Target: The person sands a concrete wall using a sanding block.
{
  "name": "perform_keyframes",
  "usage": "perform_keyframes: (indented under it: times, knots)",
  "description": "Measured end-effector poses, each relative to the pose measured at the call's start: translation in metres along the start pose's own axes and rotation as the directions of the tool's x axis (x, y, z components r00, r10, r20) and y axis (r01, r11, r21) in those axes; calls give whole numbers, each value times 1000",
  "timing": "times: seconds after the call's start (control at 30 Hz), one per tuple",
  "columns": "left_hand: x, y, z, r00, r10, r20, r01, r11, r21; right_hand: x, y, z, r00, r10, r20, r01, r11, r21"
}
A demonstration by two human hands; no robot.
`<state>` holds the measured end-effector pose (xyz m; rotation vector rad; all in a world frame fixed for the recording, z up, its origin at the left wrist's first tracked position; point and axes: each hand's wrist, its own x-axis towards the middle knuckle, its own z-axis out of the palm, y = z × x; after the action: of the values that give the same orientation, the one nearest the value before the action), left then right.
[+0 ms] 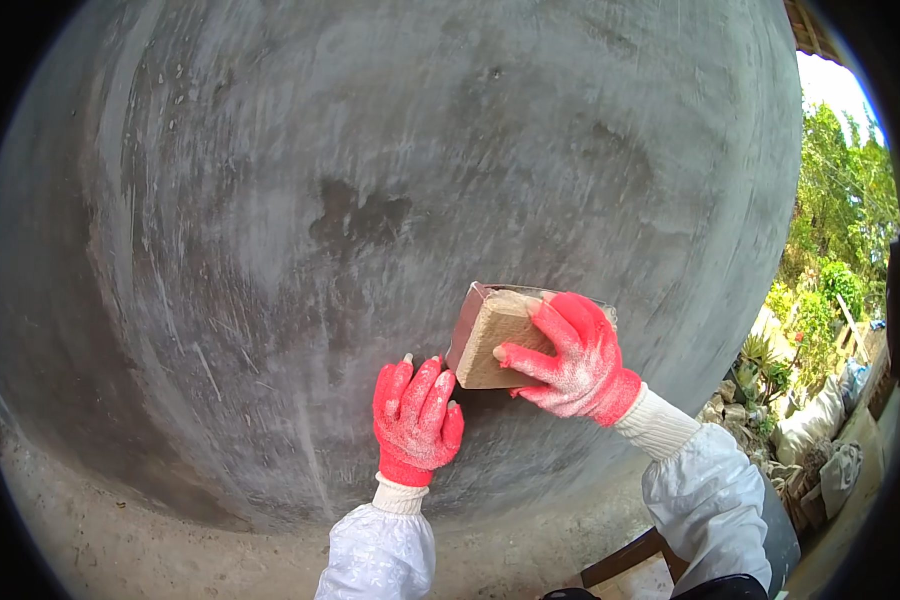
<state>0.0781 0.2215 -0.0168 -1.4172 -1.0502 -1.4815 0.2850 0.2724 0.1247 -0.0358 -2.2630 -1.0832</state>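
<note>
A large, rounded grey surface [260,250], smooth like plaster or cement, bulges across most of the head view. It bears pale streaks and darker blotches. My right hand [580,365], in a dusty red-coated glove with bare fingertips, grips a tan sanding block [495,345]. The block's reddish-brown face is turned toward the grey surface; whether it touches is hidden. To the left of the block, my left hand [415,420] in a matching glove lies against the surface with its fingers extended, holding nothing. Its fingertips are close to the block's lower left edge.
Bare, dusty ground [150,545] runs along the foot of the rounded surface. A brown-edged box or tray [630,570] sits low, near my right forearm. At the right are pale sacks [808,420], rubble and green plants [835,220].
</note>
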Motion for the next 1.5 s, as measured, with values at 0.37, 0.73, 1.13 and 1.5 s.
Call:
perform_keyframes:
  times: [0.37,0.73,1.13,1.5]
  knots:
    - [1,6,3,1000,13,8,-13,1000,7,-83,134,-31,-9,871,-491,-914,192,358]
    - [0,3,2,1000,21,-12,-22,999,-37,-76,96,-25,504,702,-504,-778,622,90]
    - [-4,0,0,999,32,-25,-32,999,-15,-46,-10,7,940,329,-93,-332,943,-15]
    - [-14,7,8,994,77,-72,-80,996,-34,-165,68,-2,-290,858,-425,-866,-47,497]
